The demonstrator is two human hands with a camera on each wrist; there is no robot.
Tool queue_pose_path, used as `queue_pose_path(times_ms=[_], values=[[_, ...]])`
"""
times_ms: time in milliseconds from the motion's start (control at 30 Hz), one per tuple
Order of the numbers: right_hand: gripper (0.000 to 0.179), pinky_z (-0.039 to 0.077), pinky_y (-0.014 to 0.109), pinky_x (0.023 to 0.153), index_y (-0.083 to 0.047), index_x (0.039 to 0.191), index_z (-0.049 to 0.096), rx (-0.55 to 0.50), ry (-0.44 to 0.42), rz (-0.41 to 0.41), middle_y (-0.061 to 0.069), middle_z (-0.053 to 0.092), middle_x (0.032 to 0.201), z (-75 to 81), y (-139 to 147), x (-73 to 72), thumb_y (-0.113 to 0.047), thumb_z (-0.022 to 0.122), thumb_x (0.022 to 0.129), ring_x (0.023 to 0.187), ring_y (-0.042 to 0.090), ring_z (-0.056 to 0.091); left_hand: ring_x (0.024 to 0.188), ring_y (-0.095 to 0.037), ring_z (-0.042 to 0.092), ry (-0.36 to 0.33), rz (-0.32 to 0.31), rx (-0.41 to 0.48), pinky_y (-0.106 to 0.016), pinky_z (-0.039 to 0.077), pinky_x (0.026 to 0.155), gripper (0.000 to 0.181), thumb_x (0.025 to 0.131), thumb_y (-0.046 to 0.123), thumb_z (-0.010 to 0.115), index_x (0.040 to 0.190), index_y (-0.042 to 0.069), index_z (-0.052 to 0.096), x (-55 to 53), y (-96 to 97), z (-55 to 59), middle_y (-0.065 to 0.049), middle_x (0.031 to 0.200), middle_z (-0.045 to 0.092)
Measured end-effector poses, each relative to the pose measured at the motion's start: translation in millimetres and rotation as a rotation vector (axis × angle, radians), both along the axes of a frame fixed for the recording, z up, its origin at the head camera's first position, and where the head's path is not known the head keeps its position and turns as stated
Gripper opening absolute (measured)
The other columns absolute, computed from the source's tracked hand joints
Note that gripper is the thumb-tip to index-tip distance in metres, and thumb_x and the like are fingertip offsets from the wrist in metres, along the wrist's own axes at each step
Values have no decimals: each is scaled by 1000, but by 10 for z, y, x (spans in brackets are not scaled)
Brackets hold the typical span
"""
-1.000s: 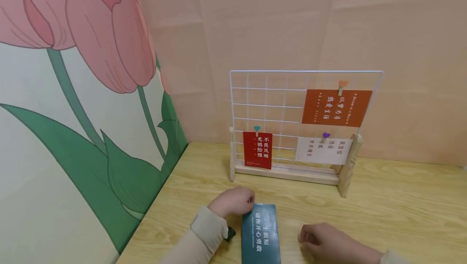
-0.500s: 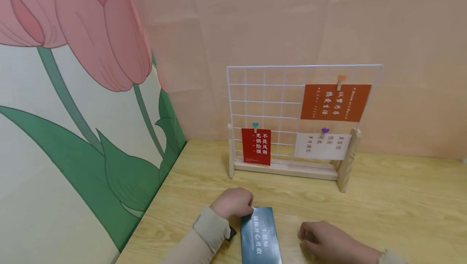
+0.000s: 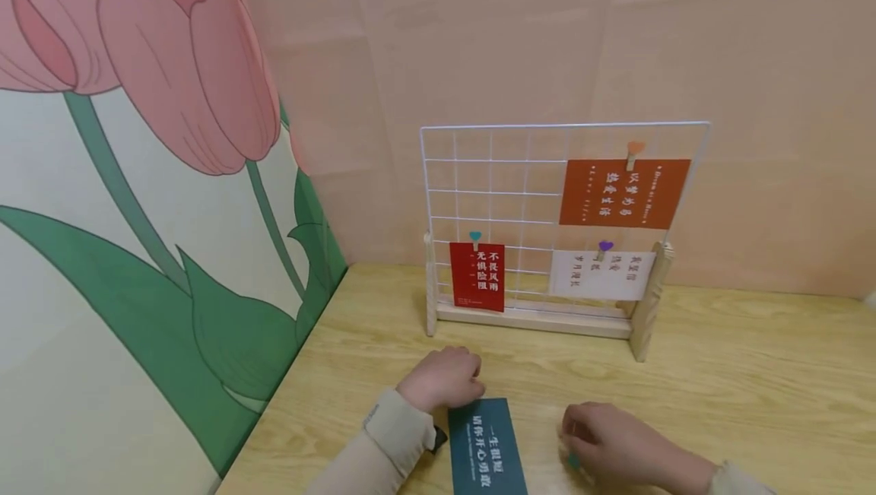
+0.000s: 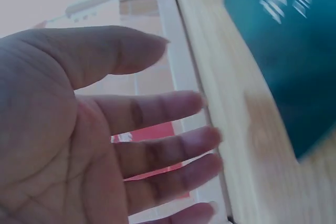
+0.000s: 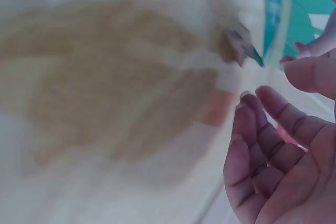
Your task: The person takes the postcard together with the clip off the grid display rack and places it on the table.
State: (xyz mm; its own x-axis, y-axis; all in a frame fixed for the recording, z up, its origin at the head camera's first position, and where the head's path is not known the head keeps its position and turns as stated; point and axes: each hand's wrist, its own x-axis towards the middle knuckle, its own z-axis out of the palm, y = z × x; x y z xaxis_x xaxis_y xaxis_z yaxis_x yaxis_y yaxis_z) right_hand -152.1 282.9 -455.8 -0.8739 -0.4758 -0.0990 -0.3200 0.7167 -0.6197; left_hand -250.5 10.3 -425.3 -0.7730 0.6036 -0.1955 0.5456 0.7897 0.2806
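Note:
A dark teal card [image 3: 484, 445] with white lettering lies on the table at the bottom of the head view. At its far left corner is my left hand [image 3: 443, 378]; in the left wrist view its thumb and fingers are apart, the card [image 4: 283, 61] off to their side. My right hand [image 3: 612, 440] hovers low to the right of the card, fingers loosely bent. Just beyond its fingertips in the right wrist view is a small wooden clip [image 5: 240, 44] with a teal end, apart from thumb and fingers.
Behind the hands stands a white wire grid [image 3: 493, 176] on a wooden base [image 3: 534, 320]. Clips hold a red card [image 3: 477, 276], an orange card [image 3: 624, 193] and a white card [image 3: 598, 274] on it. A tulip-painted wall [image 3: 150, 290] borders the table's left side.
The left hand's fingers have loosened from the teal card's corner, and the card has slid slightly toward the person. A teal bit now shows below the right fingers.

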Motion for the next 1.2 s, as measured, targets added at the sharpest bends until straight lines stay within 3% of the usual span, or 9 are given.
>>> queue_pose_path(times_ms=[100, 200, 300, 400, 533, 733, 967, 1200], values=[[13, 53, 34, 64, -12, 103, 69, 81, 158, -41, -10, 64, 88, 70, -18, -22, -25, 69, 99, 76, 9, 61, 106, -18, 58, 89, -9, 34, -39, 51, 94, 39, 99, 39, 67, 130, 14, 68, 23, 82, 62, -1, 121, 65], [30, 56, 51, 81, -9, 117, 70, 173, 362, -127, 5, 69, 111, 156, -52, -29, -31, 73, 97, 99, 28, 66, 133, -26, 49, 185, 8, 96, -48, 43, 109, 57, 100, 47, 63, 147, 15, 55, 51, 172, 128, -7, 148, 53], [49, 48, 70, 89, -8, 132, 66, 231, 528, -218, 21, 60, 133, 244, -67, -49, -37, 76, 94, 118, 47, 57, 149, -33, 32, 239, 47, 189, -54, 32, 117, 69, 100, 52, 60, 157, 16, 42, 70, 248, 198, -11, 163, 36], [63, 40, 80, 90, -9, 143, 59, 254, 613, -273, 28, 45, 150, 345, -57, -90, -43, 75, 93, 131, 56, 42, 156, -34, 15, 256, 84, 261, -58, 21, 121, 77, 100, 56, 58, 163, 19, 32, 82, 309, 269, -11, 169, 23], [76, 27, 84, 99, -10, 153, 48, 270, 608, -325, 31, 26, 161, 525, -13, -179, -52, 70, 94, 142, 61, 23, 157, -35, 3, 287, 108, 294, -63, 12, 120, 83, 99, 61, 55, 166, 22, 24, 72, 382, 376, -10, 172, 12], [83, 15, 84, 104, -10, 161, 34, 275, 520, -360, 32, 8, 166, 811, 106, -346, -57, 63, 98, 148, 62, 3, 157, -38, 1, 342, 90, 287, -66, 13, 119, 82, 101, 62, 52, 166, 22, 22, 34, 470, 571, -14, 172, 8], [84, 12, 84, 104, -10, 162, 30, 258, 552, -388, 31, 5, 167, 1092, 211, -477, -58, 59, 99, 148, 61, -1, 156, -40, 2, 358, 77, 269, -65, 11, 120, 82, 101, 65, 49, 166, 24, 21, -39, 604, 767, -13, 172, 10], [88, 0, 80, 109, -11, 165, 20, 227, 553, -419, 29, -5, 168, 1470, 303, -608, -59, 55, 101, 149, 56, -14, 156, -40, 5, 390, 40, 256, -64, 15, 120, 77, 103, 61, 49, 165, 24, 23, -134, 783, 965, -15, 170, 13]])
